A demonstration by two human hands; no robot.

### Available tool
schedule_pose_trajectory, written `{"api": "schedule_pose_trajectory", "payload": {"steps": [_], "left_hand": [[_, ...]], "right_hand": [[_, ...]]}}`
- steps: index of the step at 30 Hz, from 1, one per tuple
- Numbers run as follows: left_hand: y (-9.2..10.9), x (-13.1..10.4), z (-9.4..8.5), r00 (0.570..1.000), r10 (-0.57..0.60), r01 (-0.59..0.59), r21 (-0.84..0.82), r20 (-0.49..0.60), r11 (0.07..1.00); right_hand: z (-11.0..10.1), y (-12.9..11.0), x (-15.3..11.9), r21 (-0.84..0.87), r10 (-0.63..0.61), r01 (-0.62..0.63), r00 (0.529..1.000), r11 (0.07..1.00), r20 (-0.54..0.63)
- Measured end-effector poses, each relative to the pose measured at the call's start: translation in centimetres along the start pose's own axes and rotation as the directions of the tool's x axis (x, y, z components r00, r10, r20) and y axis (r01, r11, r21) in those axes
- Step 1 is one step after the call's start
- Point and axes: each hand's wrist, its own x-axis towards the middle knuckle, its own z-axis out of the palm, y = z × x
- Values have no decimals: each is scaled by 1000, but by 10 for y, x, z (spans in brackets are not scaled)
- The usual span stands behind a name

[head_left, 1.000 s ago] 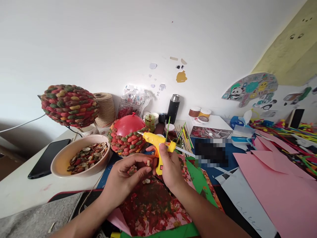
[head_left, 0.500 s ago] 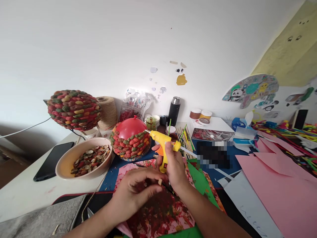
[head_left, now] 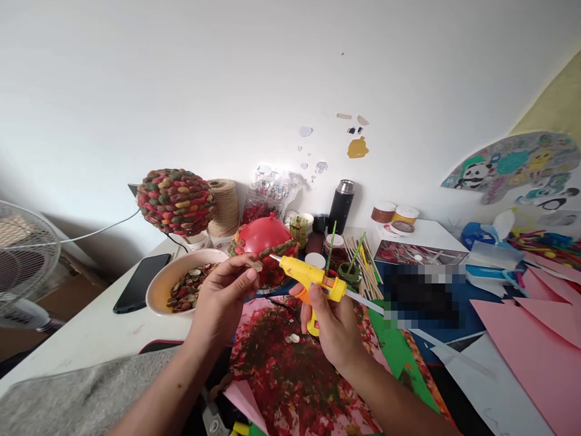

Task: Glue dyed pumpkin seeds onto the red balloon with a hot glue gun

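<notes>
My left hand (head_left: 227,297) pinches a half peanut shell (head_left: 255,264) between thumb and fingertips, its pale hollow side showing. In my right hand (head_left: 333,327) is a yellow glue gun (head_left: 302,270), gripped by its handle with a finger at the orange trigger. Its nozzle points left, close beside the shell, and a clear glue stick (head_left: 363,301) sticks out of its back. Just behind stands a red balloon (head_left: 263,235) with painted shells stuck around it, partly hidden by my left hand. Loose painted shells fill a bowl (head_left: 158,300) on the left.
A shell-covered ball (head_left: 175,201) stands by a twine spool (head_left: 223,209). Paint-stained paper (head_left: 313,387) lies under my hands, with pale shell bits (head_left: 294,338) on it. Behind are a black flask (head_left: 341,206), paint jars (head_left: 384,212) and skewers (head_left: 370,266). Pink sheets (head_left: 512,333) lie right.
My left hand has risen from low over the paper to the glue gun's nozzle, bringing the shell into clear sight. The view has turned left, and a fan now shows.
</notes>
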Motion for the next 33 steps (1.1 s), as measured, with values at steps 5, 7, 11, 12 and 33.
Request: {"api": "schedule_pose_trajectory", "payload": {"steps": [5, 7, 11, 12, 33], "left_hand": [[-1, 0, 0, 999, 33, -33, 24, 6, 999], [0, 0, 0, 999, 38, -38, 48, 14, 998], [1, 1, 0, 998, 54, -56, 75, 26, 996], [1, 1, 0, 998, 55, -57, 77, 28, 995], [3, 2, -2, 996, 83, -85, 124, 20, 989]], "right_hand": [[-1, 4, -2, -34, 9, -8, 1000, 999, 20], [-1, 4, -3, -56, -2, 4, 999, 998, 36], [-1, 6, -4, -91, -67, 73, 996, 993, 64], [-1, 6, -4, -101, -84, 90, 994, 991, 66], [0, 12, -3, -220, -131, 138, 990, 966, 43]]}}
